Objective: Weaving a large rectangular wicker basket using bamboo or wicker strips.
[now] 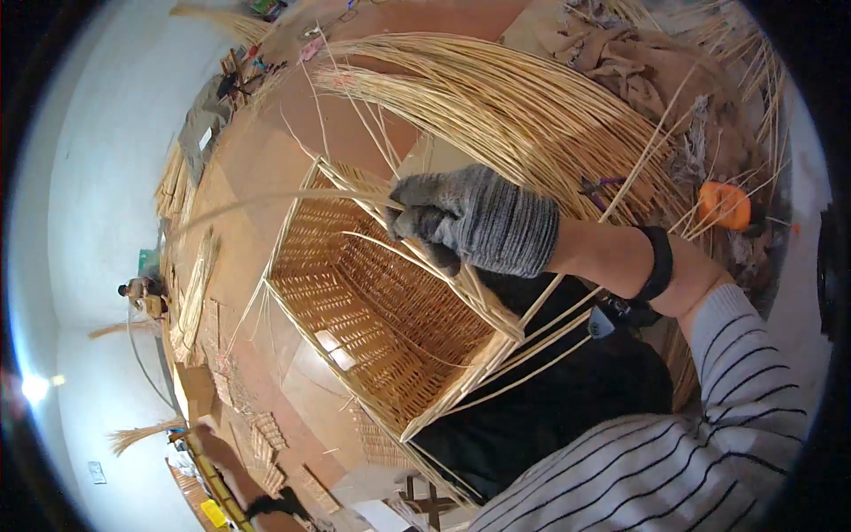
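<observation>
My right hand (474, 220), in a grey knitted glove with dark fingertips, is closed in a pinch at the basket's far rim. Between its fingers runs a pale willow rod (306, 193), whose free end sweeps out to the left and blurs. Beneath the hand, a rectangular woven willow basket (306, 315) lies tilted in front of my lap, its opening facing up toward me. Several loose rod ends stick out from its rim and corners. One thin rod curves across the opening. My left hand does not show.
A large bundle of long willow rods (505, 97) lies beyond the basket, with brown sacking (656, 80) and an orange object (723, 206) to its right. A bare limb (226, 461), apparently another person's, shows at lower left. Someone sits small at far left by the white wall.
</observation>
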`<state>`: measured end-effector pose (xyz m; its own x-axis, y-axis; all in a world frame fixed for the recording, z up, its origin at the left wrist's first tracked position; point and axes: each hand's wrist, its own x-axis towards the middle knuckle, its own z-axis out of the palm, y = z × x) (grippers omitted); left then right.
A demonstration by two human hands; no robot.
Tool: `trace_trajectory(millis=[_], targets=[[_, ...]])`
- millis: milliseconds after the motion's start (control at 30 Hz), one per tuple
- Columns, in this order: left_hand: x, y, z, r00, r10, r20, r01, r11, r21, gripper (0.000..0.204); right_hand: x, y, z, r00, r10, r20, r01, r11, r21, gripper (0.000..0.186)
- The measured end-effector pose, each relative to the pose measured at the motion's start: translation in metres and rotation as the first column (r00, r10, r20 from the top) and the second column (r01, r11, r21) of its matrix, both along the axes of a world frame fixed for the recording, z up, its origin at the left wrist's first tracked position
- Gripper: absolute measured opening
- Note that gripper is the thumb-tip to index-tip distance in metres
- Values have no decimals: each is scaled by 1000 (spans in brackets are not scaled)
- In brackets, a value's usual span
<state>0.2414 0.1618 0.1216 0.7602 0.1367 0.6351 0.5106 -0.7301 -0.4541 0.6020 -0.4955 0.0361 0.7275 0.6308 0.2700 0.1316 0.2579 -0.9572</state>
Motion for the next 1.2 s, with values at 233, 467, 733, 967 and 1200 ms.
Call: trace_trajectory(millis=[233,467,733,967,1200], targets=[[155,-215,-35,892,85,443,368,431,-824,27,71,15,-24,831,360,424,-520,772,365,50],[294,-347,81,645,-154,749,755,-22,-655,38,39,147,30,675,203,709,-203,975,-87,36],[300,-271,-29,659,-296,692,736,61,-675,31,47,74,-4,886,464,1,-427,815,-392,22],[327,-412,-121,784,105,611,578,-482,-659,14,80,81,-38,206,788,580,58,582,-811,14],[337,-403,-156,948,47,316,292,-528,-798,21,107,73,-70,477,495,727,317,674,-667,18]])
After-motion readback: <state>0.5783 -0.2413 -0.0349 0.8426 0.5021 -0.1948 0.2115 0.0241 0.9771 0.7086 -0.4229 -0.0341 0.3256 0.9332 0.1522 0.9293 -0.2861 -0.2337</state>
